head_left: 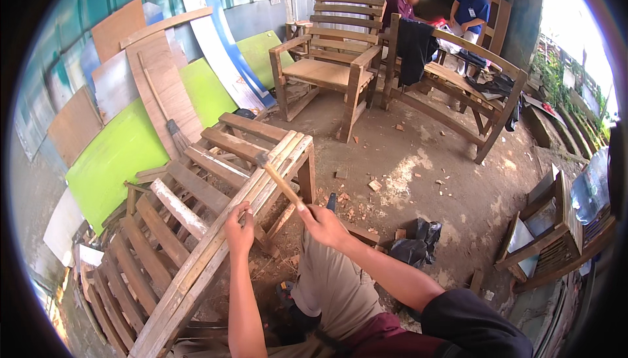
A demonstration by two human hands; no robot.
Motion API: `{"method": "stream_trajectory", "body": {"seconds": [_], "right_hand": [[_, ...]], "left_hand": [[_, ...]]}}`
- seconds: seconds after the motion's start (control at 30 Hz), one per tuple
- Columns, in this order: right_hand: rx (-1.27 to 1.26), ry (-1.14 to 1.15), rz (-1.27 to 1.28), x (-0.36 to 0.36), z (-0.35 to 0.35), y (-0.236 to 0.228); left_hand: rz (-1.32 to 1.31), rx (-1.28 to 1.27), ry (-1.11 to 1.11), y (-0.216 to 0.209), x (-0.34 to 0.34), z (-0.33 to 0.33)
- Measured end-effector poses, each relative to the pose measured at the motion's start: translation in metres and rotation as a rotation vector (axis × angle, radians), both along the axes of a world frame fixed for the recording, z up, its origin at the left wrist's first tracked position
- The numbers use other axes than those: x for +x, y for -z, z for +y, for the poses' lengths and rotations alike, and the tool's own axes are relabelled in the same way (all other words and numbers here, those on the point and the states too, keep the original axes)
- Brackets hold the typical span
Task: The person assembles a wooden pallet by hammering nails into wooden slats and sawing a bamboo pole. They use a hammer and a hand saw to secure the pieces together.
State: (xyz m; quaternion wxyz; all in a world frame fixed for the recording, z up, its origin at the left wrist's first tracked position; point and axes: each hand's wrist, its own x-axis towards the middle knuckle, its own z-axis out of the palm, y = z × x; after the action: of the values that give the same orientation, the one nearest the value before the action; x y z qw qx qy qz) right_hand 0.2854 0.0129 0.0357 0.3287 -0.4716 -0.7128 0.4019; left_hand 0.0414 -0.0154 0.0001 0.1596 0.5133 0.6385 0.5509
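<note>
In front of me lies a slatted wooden bench frame [190, 276], with long rails along its near edge and several slats running out to the left. My right hand [322, 225] is wrapped round the pale wooden handle of a hammer [282, 183]. Its small dark head is over the far end of the rails; whether it touches the wood I cannot tell. My left hand [239, 230] is at the side of the rails, fingertips pinched together. What they hold, if anything, is too small to make out.
A wooden armchair [333, 73] stands ahead, with a slatted bench [451, 116] draped in dark cloth to its right. Two people [471, 8] are behind that bench. Boards and a broom [175, 134] lean on the left wall. A black plastic bag [418, 243] lies on the ground.
</note>
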Motion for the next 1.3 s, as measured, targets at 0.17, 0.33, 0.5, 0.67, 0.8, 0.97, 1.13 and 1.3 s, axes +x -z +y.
{"method": "stream_trajectory", "body": {"seconds": [0.17, 0.33, 0.5, 0.67, 0.8, 0.97, 1.13, 1.3], "right_hand": [[0.046, 0.388, -0.087, 0.098, -0.046, 0.075], [-0.227, 0.643, -0.349, 0.178, -0.096, 0.223], [-0.484, 0.741, -0.566, 0.214, -0.152, 0.295], [-0.53, 0.701, -0.643, 0.213, -0.173, 0.341], [-0.418, 0.673, -0.685, 0.223, -0.185, 0.39], [0.253, 0.374, -0.615, 0.197, -0.166, 0.355], [-0.229, 0.037, -0.545, 0.191, -0.121, 0.411], [-0.126, 0.025, -0.528, 0.21, -0.097, 0.42]], "left_hand": [[-0.403, 0.064, 0.174, -0.018, 0.075, -0.007], [-0.414, -0.052, 0.659, -0.051, 0.17, -0.007], [0.103, -0.489, 0.859, 0.007, 0.203, -0.008], [0.435, -0.722, 0.695, 0.022, 0.151, -0.044], [0.37, -0.701, 0.696, 0.014, 0.156, -0.046], [0.395, -0.836, 0.808, 0.009, 0.172, -0.053], [0.341, -0.815, 0.838, 0.035, 0.189, -0.047], [0.382, -0.914, 0.735, 0.054, 0.177, -0.059]]}}
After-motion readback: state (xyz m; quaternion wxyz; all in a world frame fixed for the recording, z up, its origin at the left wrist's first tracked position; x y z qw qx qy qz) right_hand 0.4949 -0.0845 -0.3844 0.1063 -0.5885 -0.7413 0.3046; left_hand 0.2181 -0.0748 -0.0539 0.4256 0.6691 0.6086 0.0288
